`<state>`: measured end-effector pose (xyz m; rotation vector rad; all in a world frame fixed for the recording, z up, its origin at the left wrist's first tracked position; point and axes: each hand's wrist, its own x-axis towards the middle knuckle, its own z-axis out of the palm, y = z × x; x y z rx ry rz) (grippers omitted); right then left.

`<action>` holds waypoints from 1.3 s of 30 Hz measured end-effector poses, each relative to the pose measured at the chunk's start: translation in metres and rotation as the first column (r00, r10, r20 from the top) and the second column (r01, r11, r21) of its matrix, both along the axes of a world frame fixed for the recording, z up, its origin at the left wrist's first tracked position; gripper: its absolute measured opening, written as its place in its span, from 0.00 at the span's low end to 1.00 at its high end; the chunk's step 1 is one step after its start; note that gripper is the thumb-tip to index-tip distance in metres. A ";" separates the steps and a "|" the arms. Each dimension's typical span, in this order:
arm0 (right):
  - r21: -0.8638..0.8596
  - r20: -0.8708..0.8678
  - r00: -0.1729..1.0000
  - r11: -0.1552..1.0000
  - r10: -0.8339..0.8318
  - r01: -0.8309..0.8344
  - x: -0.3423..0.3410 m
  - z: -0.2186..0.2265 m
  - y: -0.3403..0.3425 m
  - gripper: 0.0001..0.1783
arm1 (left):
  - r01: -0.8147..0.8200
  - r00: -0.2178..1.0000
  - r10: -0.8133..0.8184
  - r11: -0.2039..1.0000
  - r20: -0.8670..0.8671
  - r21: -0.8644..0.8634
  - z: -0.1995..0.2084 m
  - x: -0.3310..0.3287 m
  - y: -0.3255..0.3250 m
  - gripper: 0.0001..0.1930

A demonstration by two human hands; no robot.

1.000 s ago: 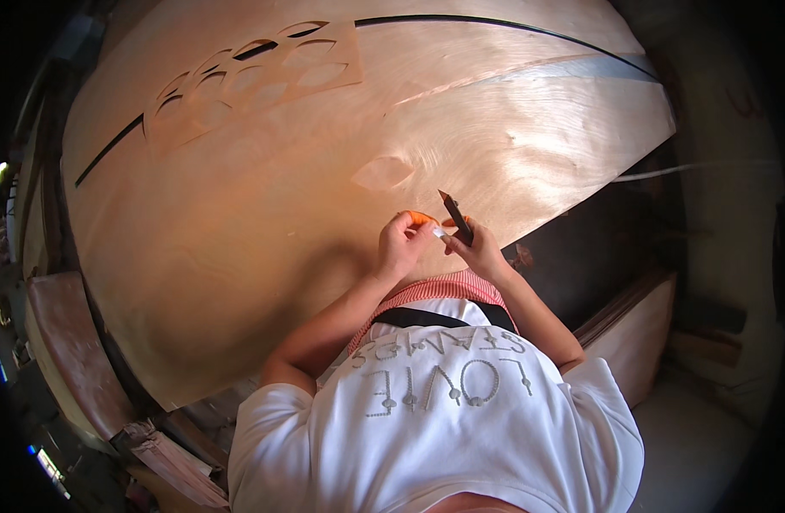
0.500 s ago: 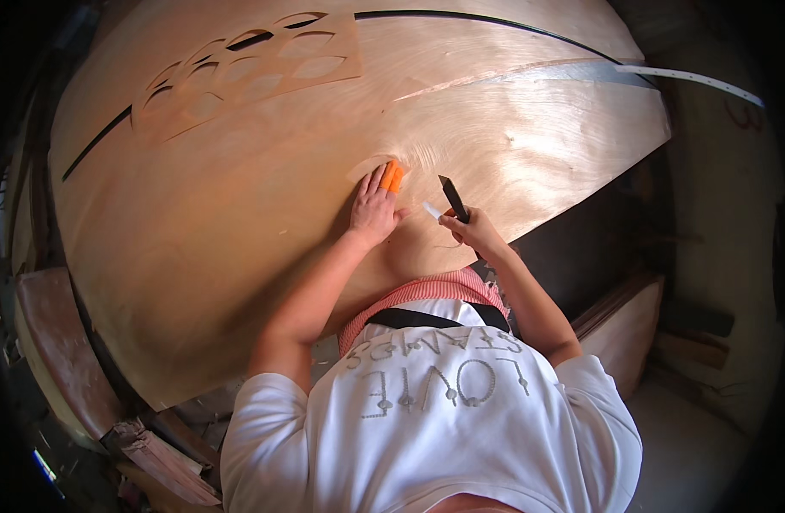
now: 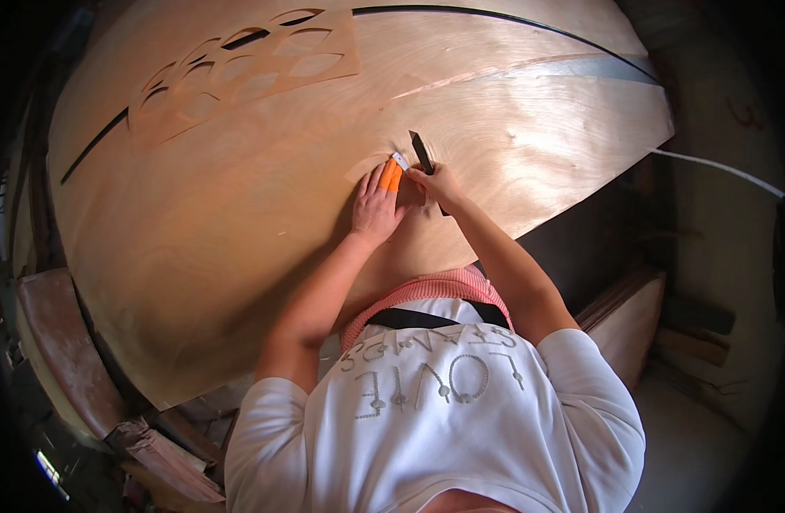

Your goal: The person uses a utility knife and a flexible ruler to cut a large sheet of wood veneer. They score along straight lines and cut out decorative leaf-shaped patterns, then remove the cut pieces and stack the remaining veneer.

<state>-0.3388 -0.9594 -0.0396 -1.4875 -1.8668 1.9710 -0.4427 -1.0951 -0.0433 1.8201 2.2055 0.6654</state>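
My left hand lies flat on a large wood veneer sheet, fingers stretched out, orange covers on two of them. Just right of it, my right hand is closed around a dark, flat, knife-like tool with a slanted tip pointing away from me. A short white strip sticks out from my right thumb and finger, its end at the orange-covered fingertips. Whether that end touches the sheet I cannot tell. Curved grain and a faint patch outline surround the left fingertips.
A thin brown template with several leaf-shaped cutouts lies over a long black line near the sheet's far side. A white perforated tape hangs past the right edge. Stacked boards stand at lower right; wood pieces lie at left.
My right hand has moved left and away from me, bringing the white strip to the left fingertips. The perforated tape at the right edge has shifted nearer to me. My left hand stays put.
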 end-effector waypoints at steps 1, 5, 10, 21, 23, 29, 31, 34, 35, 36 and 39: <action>0.004 0.044 0.999 1.000 0.009 -0.009 -0.002 -0.006 0.003 0.11 | -0.016 1.000 0.017 1.000 -0.002 0.021 -0.001 -0.001 0.001 0.36; -0.009 0.012 1.000 1.000 -0.001 0.001 -0.002 -0.016 0.006 0.11 | -0.011 0.999 0.010 1.000 -0.048 -0.023 0.001 -0.008 0.008 0.34; -0.053 0.120 0.993 0.998 0.020 -0.014 0.005 0.001 0.003 0.12 | 0.080 0.986 -0.105 0.979 -0.130 -0.188 0.005 -0.013 0.018 0.30; 0.332 0.354 0.837 0.781 0.417 -0.529 0.051 0.008 0.032 0.08 | 0.189 0.938 -0.283 0.902 -0.201 -0.388 0.033 -0.013 0.024 0.37; 0.296 0.478 0.744 0.712 0.466 -0.636 0.050 0.025 0.048 0.09 | 0.180 0.937 -0.285 0.889 -0.202 -0.421 0.028 -0.013 0.022 0.37; 0.147 0.167 0.943 0.938 0.289 -0.314 0.068 0.033 0.043 0.12 | 0.095 0.994 -0.100 0.990 -0.045 -0.103 0.001 -0.018 -0.001 0.34; 0.050 0.089 0.970 0.972 0.226 -0.231 0.051 0.036 0.021 0.12 | 0.018 1.000 -0.019 0.999 0.019 0.031 -0.001 -0.018 -0.020 0.32; -0.036 -0.054 0.982 0.983 0.179 -0.181 0.013 0.024 -0.009 0.12 | -0.077 0.997 0.078 0.996 -0.009 0.055 -0.004 -0.022 -0.047 0.31; -0.081 -0.111 0.981 0.983 0.158 -0.167 -0.001 0.022 -0.018 0.12 | -0.084 0.996 0.084 0.996 -0.025 0.028 -0.003 -0.023 -0.053 0.32; -0.126 -0.169 0.976 0.979 0.139 -0.161 -0.017 0.022 -0.026 0.12 | -0.090 0.995 0.091 0.996 -0.033 0.019 0.000 -0.025 -0.056 0.32; -0.181 -0.199 0.971 0.969 0.133 -0.170 -0.054 0.009 -0.041 0.11 | -0.105 0.993 0.108 0.993 -0.053 0.047 0.007 -0.029 -0.059 0.27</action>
